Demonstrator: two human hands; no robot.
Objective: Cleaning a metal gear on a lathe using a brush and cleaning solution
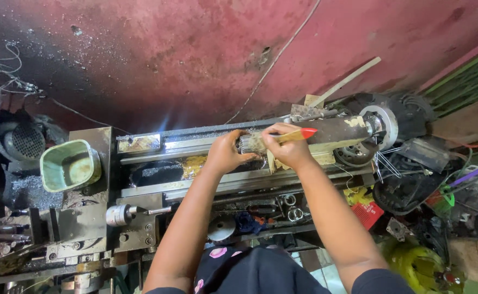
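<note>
My left hand (225, 153) grips a ribbed metal cylinder (247, 143) that lies over the bed of a greasy lathe (195, 188). My right hand (285, 148) holds a paintbrush with a wooden handle and a red tip (300, 134). Its bristle end rests against the cylinder between my two hands. The bristles themselves are hidden by my fingers. To the right of my hands sits the lathe's dark tailstock (339, 130) with a pale handwheel (380, 124).
A pale green plastic tub (70, 165) stands on the machine at left, near a motor with a grille (26, 142). A chrome handle (120, 214) juts from the carriage. Loose tools, wires and a red box (367, 213) crowd the right. A red wall rises behind.
</note>
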